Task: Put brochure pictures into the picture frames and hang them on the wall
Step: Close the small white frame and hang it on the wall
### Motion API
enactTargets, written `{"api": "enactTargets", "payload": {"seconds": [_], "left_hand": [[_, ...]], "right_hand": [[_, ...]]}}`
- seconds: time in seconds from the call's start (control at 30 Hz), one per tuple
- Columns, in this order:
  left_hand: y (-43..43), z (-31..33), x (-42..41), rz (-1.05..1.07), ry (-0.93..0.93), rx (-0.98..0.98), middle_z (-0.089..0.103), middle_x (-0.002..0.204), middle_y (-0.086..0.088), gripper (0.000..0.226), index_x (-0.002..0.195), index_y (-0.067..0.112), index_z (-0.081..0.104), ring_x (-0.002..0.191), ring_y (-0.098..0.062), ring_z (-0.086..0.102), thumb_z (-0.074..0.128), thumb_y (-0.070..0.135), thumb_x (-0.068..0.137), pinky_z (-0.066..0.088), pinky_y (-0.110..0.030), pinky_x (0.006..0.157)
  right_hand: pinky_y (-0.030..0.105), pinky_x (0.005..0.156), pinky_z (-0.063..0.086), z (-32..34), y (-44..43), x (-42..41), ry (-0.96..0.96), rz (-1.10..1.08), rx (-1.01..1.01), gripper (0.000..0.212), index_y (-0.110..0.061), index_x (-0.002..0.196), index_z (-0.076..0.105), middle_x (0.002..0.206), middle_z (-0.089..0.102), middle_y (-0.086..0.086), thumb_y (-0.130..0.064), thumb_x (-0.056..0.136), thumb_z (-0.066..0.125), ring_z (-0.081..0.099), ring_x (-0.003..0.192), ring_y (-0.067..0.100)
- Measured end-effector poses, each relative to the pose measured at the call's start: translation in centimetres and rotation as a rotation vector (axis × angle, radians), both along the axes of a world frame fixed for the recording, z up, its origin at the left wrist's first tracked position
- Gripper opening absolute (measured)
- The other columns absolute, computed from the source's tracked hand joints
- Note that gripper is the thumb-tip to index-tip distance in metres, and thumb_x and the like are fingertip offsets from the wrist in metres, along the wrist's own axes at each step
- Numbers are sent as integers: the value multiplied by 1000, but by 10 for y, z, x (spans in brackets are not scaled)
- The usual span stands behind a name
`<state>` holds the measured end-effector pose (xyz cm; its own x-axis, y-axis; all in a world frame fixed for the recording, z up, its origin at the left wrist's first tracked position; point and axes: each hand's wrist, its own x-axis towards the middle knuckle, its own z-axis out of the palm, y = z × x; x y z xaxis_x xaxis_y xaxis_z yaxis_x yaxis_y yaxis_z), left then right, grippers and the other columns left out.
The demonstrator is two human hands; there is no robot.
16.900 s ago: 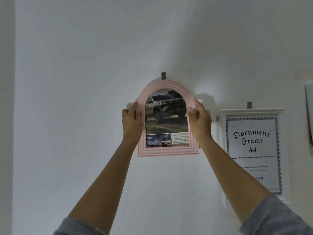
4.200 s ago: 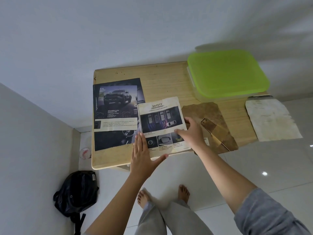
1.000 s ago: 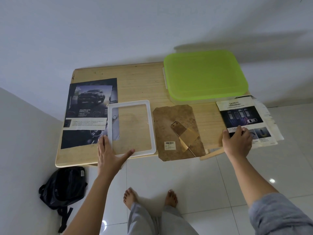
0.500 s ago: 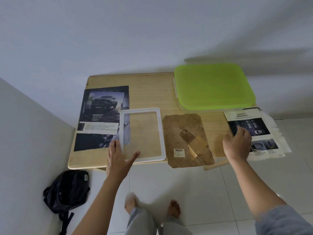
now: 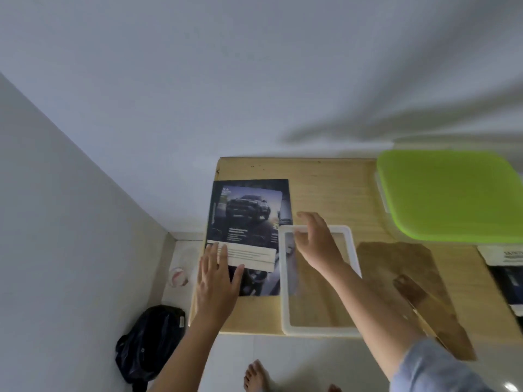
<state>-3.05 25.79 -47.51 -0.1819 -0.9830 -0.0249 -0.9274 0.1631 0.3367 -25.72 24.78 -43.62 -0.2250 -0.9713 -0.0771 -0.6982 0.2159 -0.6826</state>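
**Picture frames, 1:** white rectangular plastic picture frame, lying flat on the pale wooden tabletop, near rim at the tabletop's front edge; wood shows through its clear middle

**Brochures, 2:** dark glossy car brochure, touching the frame's left rim, with a white text strip across it; second brochure, blurred, well right of the frame

**Backing boards, 1:** brown fibreboard backing board, flat, just right of the frame, its one folding stand facing up

**Boxes, 1:** box with lime-green plastic lid, beyond the frame and to its right

**Hands, 2:**
- left hand, left of the frame, palm down on the car brochure's lower part, fingers straight, grip released
- right hand, over the frame's far left corner, fingers loosely spread toward the car brochure, grip released and round nothing; blur hides whether it touches the rim

**Sleeves, 1:** grey-blue sleeve, on the right forearm, nearer than the frame

**On the floor:**
- black backpack, 1, left of the frame and nearer
- small round white-and-red object, 1, left of the frame
- bare feet, 2, nearer than the frame, one showing only its tip
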Motion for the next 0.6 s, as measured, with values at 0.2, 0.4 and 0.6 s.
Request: {"api": "enactTargets", "payload": {"seconds": [0.2,0.4,0.6], "left_hand": [[-2,-36,5,-103,-85,40,24,152,-12,69,145,12,26,140,-25,16,15,57,95,19,-48,112],[-2,-44,7,-87,-68,63,18,154,-11,69,147,14,20,143,-25,12,18,58,94,3,-37,116],[-2,-41,6,-22,-72,65,17,154,-11,72,148,14,16,143,-26,10,19,60,92,1,-36,116]], "right_hand": [[33,110,24,-14,-89,27,116,152,96,59,-10,144,25,147,29,5,-27,92,50,25,137,21],[40,99,34,-24,-128,22,381,127,292,71,-13,136,35,135,36,11,-52,82,58,31,126,29],[37,89,37,-20,-134,20,187,66,162,23,-20,101,60,98,51,1,-27,80,66,51,97,21]]}}
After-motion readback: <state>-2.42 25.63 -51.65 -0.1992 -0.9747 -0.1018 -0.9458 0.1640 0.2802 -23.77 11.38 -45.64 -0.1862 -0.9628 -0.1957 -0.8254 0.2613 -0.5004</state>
